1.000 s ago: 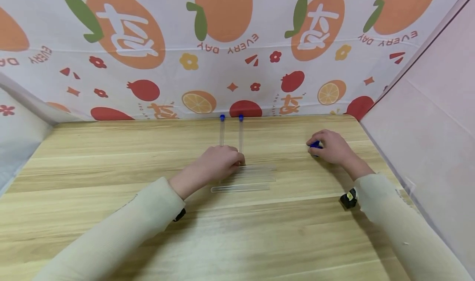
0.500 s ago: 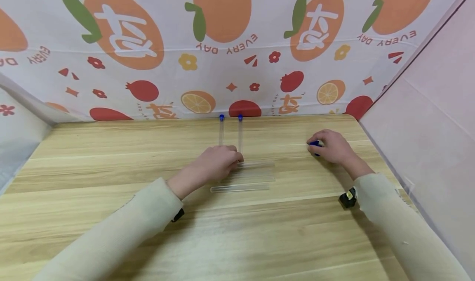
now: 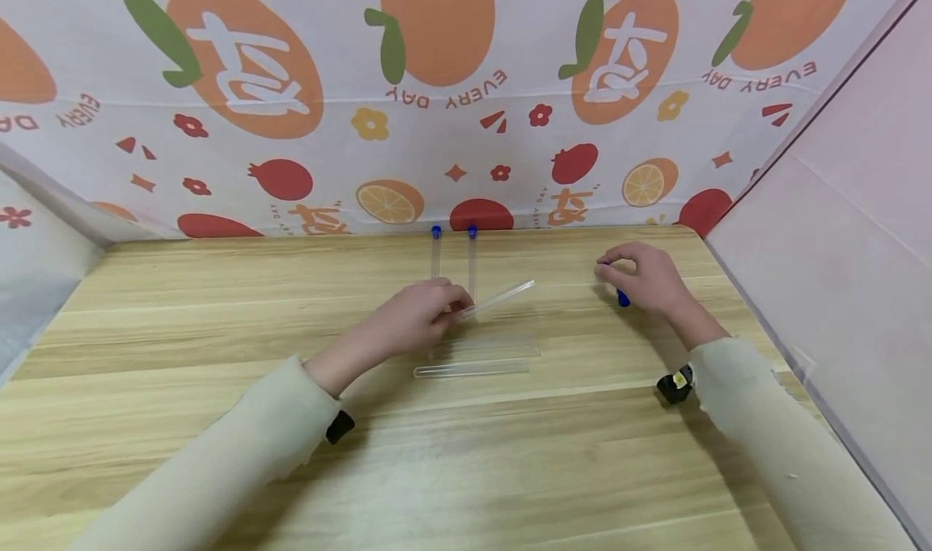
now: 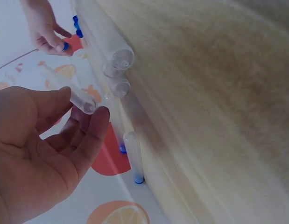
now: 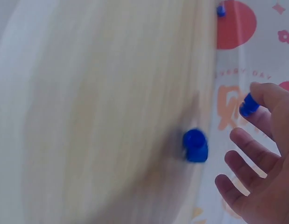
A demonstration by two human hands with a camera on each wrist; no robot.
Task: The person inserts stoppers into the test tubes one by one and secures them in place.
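My left hand (image 3: 415, 318) pinches a clear test tube (image 3: 506, 296) near its rounded end, its other end tilted up to the right. In the left wrist view this tube (image 4: 82, 100) sits between thumb and fingertips, above the table. My right hand (image 3: 650, 280) pinches a small blue cap (image 5: 249, 105) between thumb and index finger, the other fingers spread. Beneath that hand, more blue caps (image 5: 195, 146) lie on the table. Several uncapped test tubes (image 3: 473, 369) lie sideways in front of my left hand.
Two test tubes with blue caps, a left one (image 3: 436, 253) and a right one (image 3: 472, 261), lie side by side at the back edge of the wooden table (image 3: 466, 470). A fruit-print cloth (image 3: 328, 163) hangs behind, and a pale wall (image 3: 859, 203) bounds the right side.
My left hand has lifted one test tube from the group, its far end now raised. My right hand has risen a little with one blue cap, leaving other blue on the table.
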